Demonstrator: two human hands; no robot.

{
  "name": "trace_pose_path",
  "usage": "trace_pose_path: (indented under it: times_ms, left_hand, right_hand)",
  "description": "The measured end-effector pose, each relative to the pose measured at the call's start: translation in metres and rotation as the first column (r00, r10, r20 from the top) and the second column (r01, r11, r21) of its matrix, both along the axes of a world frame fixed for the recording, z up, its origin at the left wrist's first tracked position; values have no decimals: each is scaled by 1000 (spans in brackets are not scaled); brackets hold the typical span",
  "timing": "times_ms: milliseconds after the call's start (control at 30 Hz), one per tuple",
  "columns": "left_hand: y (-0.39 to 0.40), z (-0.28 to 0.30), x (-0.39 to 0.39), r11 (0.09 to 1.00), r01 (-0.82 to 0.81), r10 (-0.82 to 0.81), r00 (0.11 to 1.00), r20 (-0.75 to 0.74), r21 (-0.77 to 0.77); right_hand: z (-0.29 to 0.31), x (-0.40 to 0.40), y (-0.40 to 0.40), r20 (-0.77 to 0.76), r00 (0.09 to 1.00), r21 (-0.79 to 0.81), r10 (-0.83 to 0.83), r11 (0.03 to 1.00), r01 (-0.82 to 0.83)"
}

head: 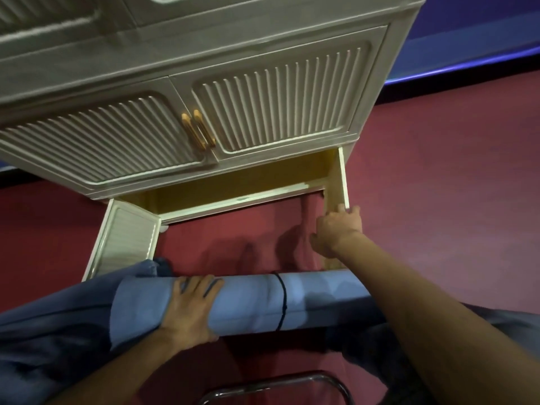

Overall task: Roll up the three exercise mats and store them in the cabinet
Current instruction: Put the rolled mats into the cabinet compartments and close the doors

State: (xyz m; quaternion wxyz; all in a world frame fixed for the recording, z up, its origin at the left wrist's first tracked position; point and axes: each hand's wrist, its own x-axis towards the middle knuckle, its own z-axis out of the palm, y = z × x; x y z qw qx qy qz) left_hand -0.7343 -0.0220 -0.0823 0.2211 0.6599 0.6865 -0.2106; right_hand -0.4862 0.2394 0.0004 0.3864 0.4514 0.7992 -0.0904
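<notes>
A rolled blue exercise mat (pixel 248 302), tied with a thin black cord, lies across my lap in front of the cream cabinet (pixel 181 68). My left hand (pixel 190 308) rests on the roll near its left end, fingers spread over the top. My right hand (pixel 336 229) grips the edge of the cabinet's lower right door (pixel 339 182), which stands open. The lower left door (pixel 125 238) is open too. The bottom compartment (pixel 228 185) shows a yellow inside with nothing visible in it.
The cabinet's upper doors are closed, with two orange handles (pixel 198 130) at the middle. Red carpet (pixel 438 200) covers the floor, and a purple wall (pixel 482 30) runs behind on the right. A chrome curved bar (pixel 277 387) sits near the bottom edge. Blue cloth (pixel 43 331) drapes at lower left.
</notes>
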Motion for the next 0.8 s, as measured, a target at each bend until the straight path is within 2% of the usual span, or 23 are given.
trace_pose_path:
  times_ms: [100,167,267,367,433,533,600,700,800]
  left_hand:
    - [16,4,-10,997,75,-75,997,-32,-7]
    - [37,11,-16,980,198,-197,977,-79,-3]
    - [79,21,-22,922,383,-375,919,-122,53]
    - [128,26,-22,866,495,-482,863,-150,70]
    - [154,27,-22,834,549,-536,830,-155,58]
    - [168,22,-28,818,575,-566,810,-156,22]
    - [160,11,-34,823,568,-559,815,-151,20]
    - [149,-8,-45,844,535,-528,840,-125,33]
    - [147,-26,-53,844,532,-523,844,-118,60]
  right_hand:
    - [-10,18,-5,89,996,-15,-24,1000,25]
    - [-16,24,-9,114,992,-4,-59,998,60]
    - [-19,34,-13,205,973,11,-105,994,105]
    - [-21,47,-11,273,955,-25,-114,992,126]
    - [-32,51,-9,190,977,-85,-97,990,115]
    - [-53,43,-16,-105,980,-290,-168,948,132]
    - [-68,33,-30,-228,957,-357,-177,930,87]
    - [-93,17,-42,-261,958,-331,-116,943,24]
    - [-124,17,-47,-281,925,-354,-254,924,146]
